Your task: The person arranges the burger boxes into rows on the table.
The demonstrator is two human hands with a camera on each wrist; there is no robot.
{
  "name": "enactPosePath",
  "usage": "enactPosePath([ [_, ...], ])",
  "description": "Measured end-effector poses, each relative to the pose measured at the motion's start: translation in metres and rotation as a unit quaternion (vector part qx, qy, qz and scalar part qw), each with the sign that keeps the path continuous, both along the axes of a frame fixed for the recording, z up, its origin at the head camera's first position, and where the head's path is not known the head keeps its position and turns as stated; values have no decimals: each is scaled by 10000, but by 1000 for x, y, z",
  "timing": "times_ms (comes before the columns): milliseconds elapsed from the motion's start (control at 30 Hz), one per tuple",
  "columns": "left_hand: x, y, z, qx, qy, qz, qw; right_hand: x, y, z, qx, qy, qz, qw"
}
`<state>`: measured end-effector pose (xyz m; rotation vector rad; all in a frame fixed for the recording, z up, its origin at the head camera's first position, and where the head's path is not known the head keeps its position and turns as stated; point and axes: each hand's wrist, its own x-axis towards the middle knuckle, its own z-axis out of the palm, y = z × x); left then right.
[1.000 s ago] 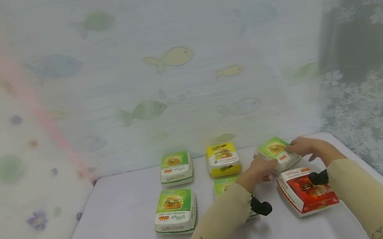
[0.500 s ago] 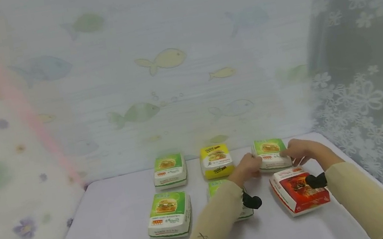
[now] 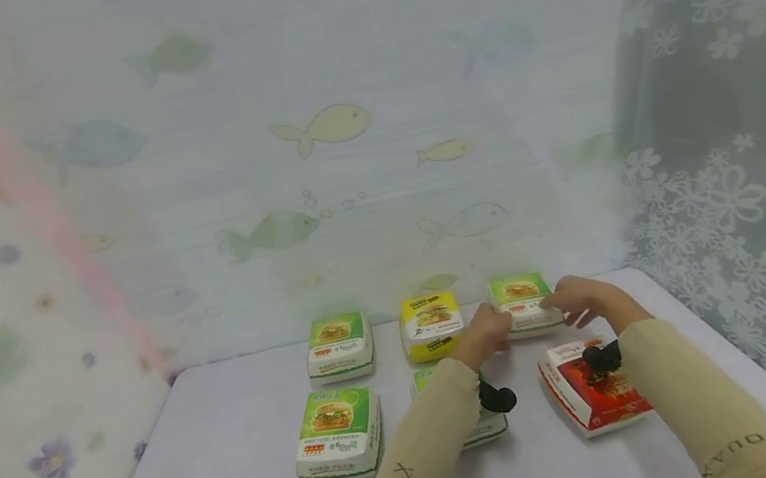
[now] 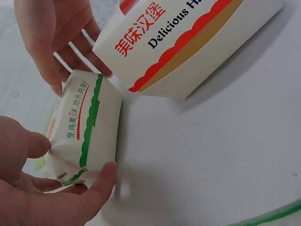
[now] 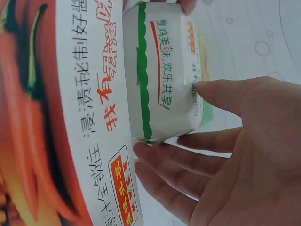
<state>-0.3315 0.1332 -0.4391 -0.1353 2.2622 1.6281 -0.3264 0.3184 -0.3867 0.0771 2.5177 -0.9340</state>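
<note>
A green-and-white burger box [image 3: 519, 290] stands at the back right of the table, squared to the back edge. My left hand [image 3: 488, 331] grips its left end, thumb at the top edge and fingers low on the side, as the left wrist view shows. At the other end my right hand [image 3: 581, 297] holds the box, its thumb pressing the upper edge and its fingers at the bottom corner in the right wrist view. Directly in front lies a red burger box [image 3: 590, 386], turned askew and partly covered by the right wrist's camera mount.
A yellow burger box [image 3: 432, 324] sits left of the held one. Two green boxes, one rear [image 3: 339, 348] and one front [image 3: 339, 432], stand further left. Another green box [image 3: 487, 429] is half hidden under my left forearm. A fish-patterned curtain [image 3: 345, 194] hangs behind the white table [image 3: 238, 466].
The held green box has turned from slanted to straight and slid left toward the yellow box, both hands moving with it. The head view has shifted slightly.
</note>
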Motion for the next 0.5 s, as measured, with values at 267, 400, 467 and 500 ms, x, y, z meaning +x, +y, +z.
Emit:
enactPosePath([
  [267,14,-1,15,-42,-137,-187,9997,7,8,2,193,139,99,9997],
  [400,21,-9,31,-301,-199,-639,9973,15,11,12,213,280,338,9988],
  [467,24,-13,38,-530,-194,-921,9942,20,12,18,253,360,469,9979],
  [500,26,-15,41,-629,-182,-1028,9925,24,13,21,289,396,512,9975],
])
